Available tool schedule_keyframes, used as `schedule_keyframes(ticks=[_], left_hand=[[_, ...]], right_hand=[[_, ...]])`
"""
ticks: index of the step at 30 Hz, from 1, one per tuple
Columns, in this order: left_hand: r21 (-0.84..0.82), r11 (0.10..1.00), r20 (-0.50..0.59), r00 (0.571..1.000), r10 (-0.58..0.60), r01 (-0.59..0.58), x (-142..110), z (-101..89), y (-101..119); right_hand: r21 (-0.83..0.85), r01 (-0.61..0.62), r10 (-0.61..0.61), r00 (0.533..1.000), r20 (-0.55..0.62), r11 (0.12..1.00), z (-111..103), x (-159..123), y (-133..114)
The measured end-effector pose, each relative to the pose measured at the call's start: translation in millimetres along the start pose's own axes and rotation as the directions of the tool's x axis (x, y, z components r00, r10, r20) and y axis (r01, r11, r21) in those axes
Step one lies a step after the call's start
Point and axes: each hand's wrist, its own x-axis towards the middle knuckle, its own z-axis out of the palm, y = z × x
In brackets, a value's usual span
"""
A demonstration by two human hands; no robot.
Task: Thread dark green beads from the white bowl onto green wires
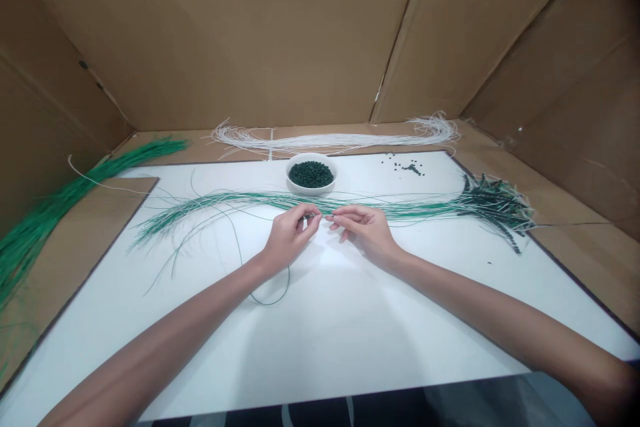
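My left hand (293, 238) and my right hand (363, 231) meet at the fingertips above the middle of a white board (320, 327). Both pinch a thin green wire (287, 290), whose loop hangs below my left wrist; a small dark piece may sit between the fingers, but it is too small to tell. Just behind my hands, a long bundle of green wires (300, 201) lies across the board. Its right end (495, 207) carries dark green beads. A white bowl (311, 175) of dark green beads stands behind the bundle, out of reach of my fingertips.
Several loose dark beads (407, 168) lie at the board's far edge. A coil of white wires (330, 142) lies beyond it, and a green bundle (55, 200) lies at the left. Cardboard walls (240, 33) enclose the back and sides.
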Motion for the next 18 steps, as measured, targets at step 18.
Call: schedule_keyframes(ticks=[18], left_hand=[[0.059,0.987,-0.013,0.989,0.148,-0.147,-1.8,2.0,-2.1]], right_hand=[[-0.005,0.011,-0.01,0.998,0.058,1.0,-0.8,2.0,2.4]])
